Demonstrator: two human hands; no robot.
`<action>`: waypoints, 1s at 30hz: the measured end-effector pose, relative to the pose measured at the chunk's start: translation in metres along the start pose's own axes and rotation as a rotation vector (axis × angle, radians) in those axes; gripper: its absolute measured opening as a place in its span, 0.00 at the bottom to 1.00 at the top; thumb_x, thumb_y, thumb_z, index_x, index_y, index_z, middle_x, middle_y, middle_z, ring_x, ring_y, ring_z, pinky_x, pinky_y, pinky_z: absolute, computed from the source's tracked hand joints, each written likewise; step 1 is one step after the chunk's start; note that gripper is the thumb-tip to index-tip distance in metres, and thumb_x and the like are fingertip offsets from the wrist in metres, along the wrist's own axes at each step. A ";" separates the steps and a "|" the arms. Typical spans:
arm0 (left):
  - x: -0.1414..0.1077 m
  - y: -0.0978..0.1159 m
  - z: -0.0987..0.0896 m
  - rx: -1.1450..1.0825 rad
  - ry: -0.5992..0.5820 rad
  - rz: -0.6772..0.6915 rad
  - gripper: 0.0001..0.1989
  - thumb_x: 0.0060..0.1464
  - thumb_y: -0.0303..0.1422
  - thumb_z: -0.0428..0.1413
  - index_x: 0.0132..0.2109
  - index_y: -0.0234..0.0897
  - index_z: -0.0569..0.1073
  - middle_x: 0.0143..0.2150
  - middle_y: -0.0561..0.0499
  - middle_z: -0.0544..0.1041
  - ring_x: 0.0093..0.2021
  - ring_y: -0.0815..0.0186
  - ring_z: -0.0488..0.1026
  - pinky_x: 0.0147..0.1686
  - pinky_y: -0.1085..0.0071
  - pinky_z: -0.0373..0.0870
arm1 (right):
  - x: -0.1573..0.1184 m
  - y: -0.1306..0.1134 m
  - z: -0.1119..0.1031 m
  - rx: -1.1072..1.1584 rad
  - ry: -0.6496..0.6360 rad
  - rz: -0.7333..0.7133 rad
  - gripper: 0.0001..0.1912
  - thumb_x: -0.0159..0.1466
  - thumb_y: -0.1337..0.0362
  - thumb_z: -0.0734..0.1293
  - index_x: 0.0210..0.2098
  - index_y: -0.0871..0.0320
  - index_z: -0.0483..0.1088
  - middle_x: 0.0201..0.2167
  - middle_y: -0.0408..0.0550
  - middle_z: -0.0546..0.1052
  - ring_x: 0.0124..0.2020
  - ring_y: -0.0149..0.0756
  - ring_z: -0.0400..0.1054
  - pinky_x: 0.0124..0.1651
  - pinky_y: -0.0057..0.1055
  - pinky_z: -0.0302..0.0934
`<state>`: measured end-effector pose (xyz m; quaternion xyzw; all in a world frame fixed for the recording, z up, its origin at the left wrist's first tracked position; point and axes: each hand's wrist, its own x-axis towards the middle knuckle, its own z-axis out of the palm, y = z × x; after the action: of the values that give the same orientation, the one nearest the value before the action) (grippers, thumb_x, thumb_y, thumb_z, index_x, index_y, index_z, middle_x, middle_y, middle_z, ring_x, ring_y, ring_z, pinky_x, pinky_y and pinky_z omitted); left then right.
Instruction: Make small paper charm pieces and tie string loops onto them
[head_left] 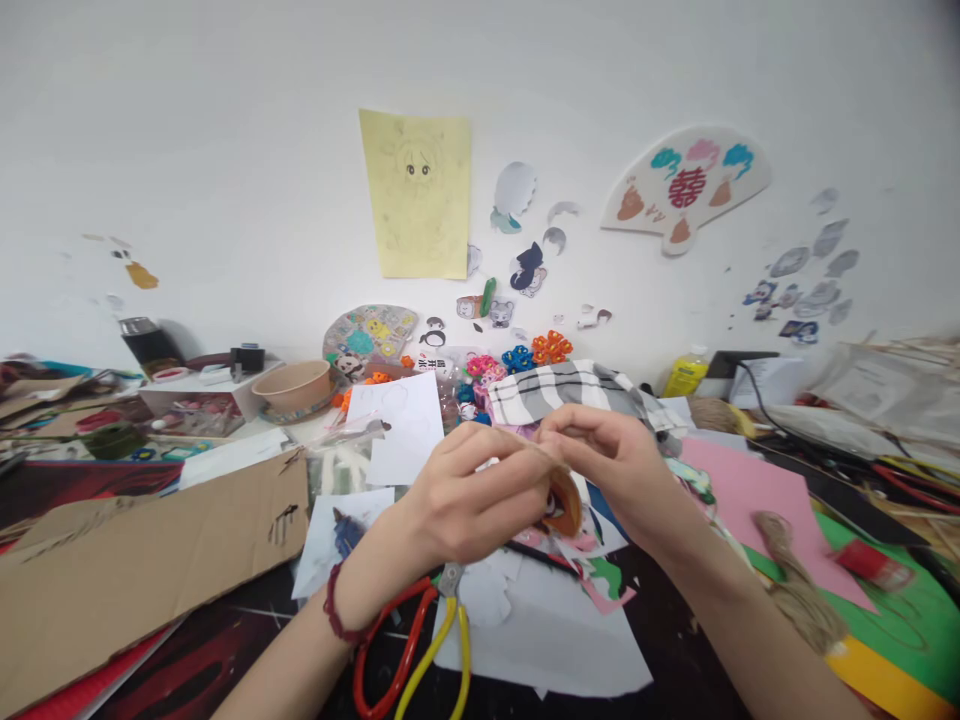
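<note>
Both hands meet near the middle of the view, above the cluttered table. My left hand (pixel 480 495) has its fingers curled over a small brown-orange item (pixel 564 505), which shows below the fingertips with a dark and white pattern on it. My right hand (pixel 615 465) touches the left fingertips, its thumb and forefinger pinched together; what lies between them is too small to tell. Below the left wrist lie scissors with red handles (pixel 405 660) and scissors with yellow handles (pixel 461 665). White paper (pixel 555 635) and pink and green scraps (pixel 606 580) lie under the hands.
Cardboard (pixel 150 570) covers the left side. Behind it stand a beige bowl (pixel 294 388) and a black flask (pixel 150 345). A checked cloth (pixel 570 392) lies behind the hands. At right are pink paper (pixel 757 490), twine (pixel 799 590) and a yellow bottle (pixel 685 372).
</note>
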<state>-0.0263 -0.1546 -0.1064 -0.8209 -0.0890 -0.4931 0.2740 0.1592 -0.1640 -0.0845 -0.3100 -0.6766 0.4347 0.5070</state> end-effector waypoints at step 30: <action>0.023 0.014 -0.007 -0.719 0.134 -0.760 0.01 0.60 0.32 0.57 0.39 0.41 0.72 0.39 0.48 0.74 0.42 0.64 0.71 0.42 0.63 0.69 | -0.011 0.005 0.004 -0.594 0.260 -0.853 0.19 0.60 0.76 0.69 0.46 0.47 0.73 0.39 0.44 0.81 0.41 0.39 0.77 0.44 0.40 0.73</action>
<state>-0.0144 -0.1725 -0.0894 -0.7396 -0.1881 -0.6083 -0.2181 0.1589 -0.1724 -0.0939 -0.1887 -0.7681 -0.0622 0.6087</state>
